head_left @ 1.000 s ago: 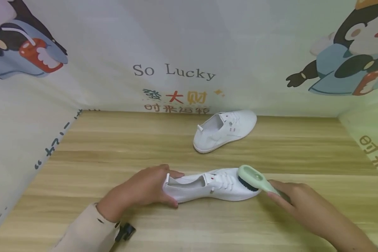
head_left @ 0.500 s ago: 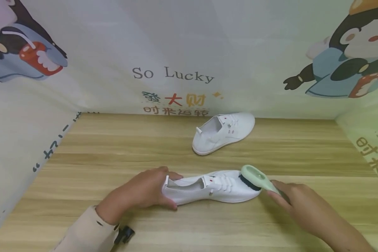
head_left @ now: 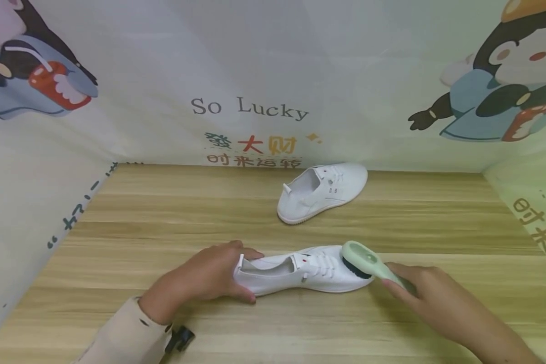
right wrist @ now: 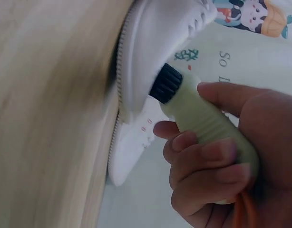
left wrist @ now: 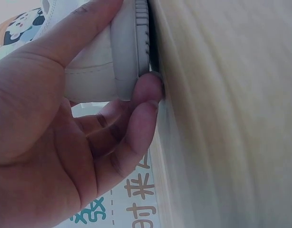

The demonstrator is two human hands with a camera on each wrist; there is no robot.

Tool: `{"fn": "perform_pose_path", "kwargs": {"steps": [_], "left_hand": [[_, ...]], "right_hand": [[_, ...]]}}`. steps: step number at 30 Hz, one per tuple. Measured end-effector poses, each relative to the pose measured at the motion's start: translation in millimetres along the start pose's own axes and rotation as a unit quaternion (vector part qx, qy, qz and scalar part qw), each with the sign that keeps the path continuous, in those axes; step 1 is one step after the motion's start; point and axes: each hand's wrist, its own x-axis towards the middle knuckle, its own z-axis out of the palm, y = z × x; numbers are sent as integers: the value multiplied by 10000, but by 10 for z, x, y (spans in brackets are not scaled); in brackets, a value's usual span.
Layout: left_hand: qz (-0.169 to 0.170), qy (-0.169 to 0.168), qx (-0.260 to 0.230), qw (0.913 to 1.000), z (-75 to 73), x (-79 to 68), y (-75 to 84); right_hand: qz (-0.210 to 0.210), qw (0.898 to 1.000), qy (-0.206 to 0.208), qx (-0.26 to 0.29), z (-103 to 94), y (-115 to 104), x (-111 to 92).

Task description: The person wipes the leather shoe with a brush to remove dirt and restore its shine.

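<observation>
A white lace-up shoe (head_left: 273,285) stands on the wooden table, heel to the left and toe to the right. My left hand (head_left: 214,270) grips its heel, thumb on the near side and fingers round the back. In the left wrist view the fingertips (left wrist: 148,88) are tucked at the sole's lower edge. My right hand (head_left: 429,293) holds a pale green shoe brush (head_left: 366,260) by its handle. The brush's dark bristles (right wrist: 166,83) lie against the upper of the toe. From the handle's end hangs an orange cord (right wrist: 244,211).
A second white shoe (head_left: 323,192) rests farther back, near the printed backdrop (head_left: 250,65). The wood-grain table (head_left: 164,202) is bounded by this cloth at the back and both sides. A small black object (head_left: 180,339) sits beside the left sleeve (head_left: 123,333).
The brush shifted slightly right, then back left across the toe with my right hand. My left hand keeps its grip on the heel. The camera view tilted a little.
</observation>
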Motion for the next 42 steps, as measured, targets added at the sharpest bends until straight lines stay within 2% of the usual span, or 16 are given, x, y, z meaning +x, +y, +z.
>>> {"fn": "perform_pose_path", "kwargs": {"steps": [6, 9, 19, 23, 28, 38, 42], "left_hand": [[64, 32, 65, 10000, 5, -1, -9], [91, 30, 72, 9999, 2, 2, -11], [68, -4, 75, 9999, 5, -1, -3], [22, -27, 14, 10000, 12, -2, -5], [-36, 1, 26, 10000, 16, 1, 0], [2, 5, 53, 10000, 23, 6, -2], [-13, -7, 28, 10000, 20, 3, -1]], "right_hand": [[0, 9982, 310, -517, 82, -12, 37], [-7, 9974, 379, -608, 93, -9, 45], [123, 9985, 78, -521, -15, 5, -16], [80, 9996, -88, -262, -65, 23, -54], [-107, 9998, -85, -122, -66, 25, -54], [-77, 9978, 152, -634, 14, 6, -1], [-25, 9983, 38, -584, -31, 31, -31]]}}
